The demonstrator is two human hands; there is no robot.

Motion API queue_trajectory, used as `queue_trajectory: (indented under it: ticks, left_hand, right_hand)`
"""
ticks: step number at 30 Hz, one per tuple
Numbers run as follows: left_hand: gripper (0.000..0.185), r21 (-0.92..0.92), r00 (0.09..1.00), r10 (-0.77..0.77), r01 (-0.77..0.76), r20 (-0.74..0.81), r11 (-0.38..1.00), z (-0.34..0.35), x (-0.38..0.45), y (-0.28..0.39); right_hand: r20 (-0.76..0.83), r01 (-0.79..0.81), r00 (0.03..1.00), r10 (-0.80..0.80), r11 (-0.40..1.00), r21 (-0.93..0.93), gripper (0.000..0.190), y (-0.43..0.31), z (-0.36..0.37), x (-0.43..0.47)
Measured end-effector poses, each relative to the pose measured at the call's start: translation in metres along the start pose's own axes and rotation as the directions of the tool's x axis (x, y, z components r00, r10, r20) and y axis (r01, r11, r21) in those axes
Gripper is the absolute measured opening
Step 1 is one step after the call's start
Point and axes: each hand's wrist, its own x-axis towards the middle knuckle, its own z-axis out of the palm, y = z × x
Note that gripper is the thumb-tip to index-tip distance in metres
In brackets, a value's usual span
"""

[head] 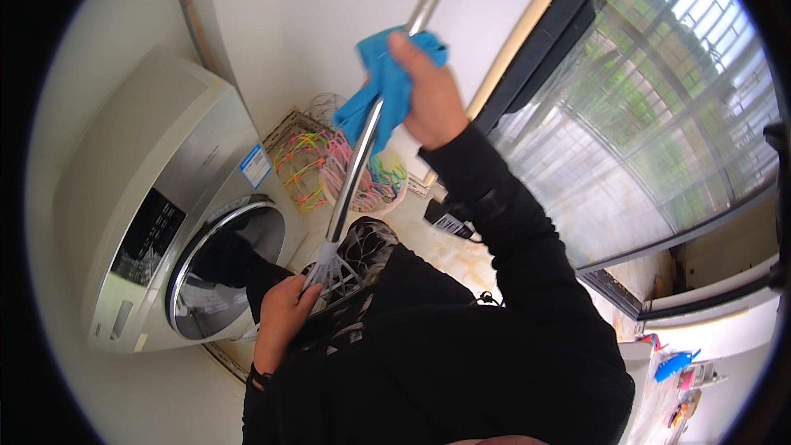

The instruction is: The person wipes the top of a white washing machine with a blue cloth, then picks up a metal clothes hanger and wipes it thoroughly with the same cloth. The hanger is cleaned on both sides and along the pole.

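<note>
A shiny metal pole (353,182) runs slanting from the top of the view down to a grey plastic ribbed head (329,269), likely that of a mop or broom. My left hand (285,312) grips this head close to my body. Higher up, my right hand (426,86) presses a blue cloth (380,89) around the pole, thumb on top. The cloth hangs in folds on both sides of the metal. Most of my right fingers are hidden behind cloth and pole.
A front-loading washing machine (179,198) stands at the left. Beyond the pole, a white basket (395,201) of coloured hangers (337,161) sits on the floor beside a wire rack. A sliding glass door (618,148) is at the right; a black object (450,220) lies near the wall.
</note>
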Motion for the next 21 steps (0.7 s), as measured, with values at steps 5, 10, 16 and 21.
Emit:
queue_trajectory:
  ticks: [5,10,16,21]
  left_hand:
    - [0.029,0.022,1.0,0.001,-0.001,0.004,1.0,0.0,-0.003,-0.007]
    - [0.028,0.036,1.0,0.006,-0.006,-0.01,0.999,0.002,-0.006,-0.015]
    - [0.029,0.039,0.999,0.038,-0.039,0.016,0.998,0.01,-0.004,-0.019]
    - [0.028,0.053,0.998,0.054,-0.055,0.017,0.997,0.011,0.003,-0.014]
  right_hand:
    - [-0.045,0.141,0.989,-0.143,0.988,-0.059,0.033,-0.042,-0.017,0.034]
    - [-0.086,0.252,0.963,-0.257,0.966,-0.064,0.037,-0.088,-0.039,0.05]
    - [0.17,0.125,0.976,-0.139,0.988,0.092,0.041,-0.091,-0.044,0.039]
    - [0.109,0.098,0.99,-0.092,0.994,-0.045,0.041,-0.048,-0.007,0.004]
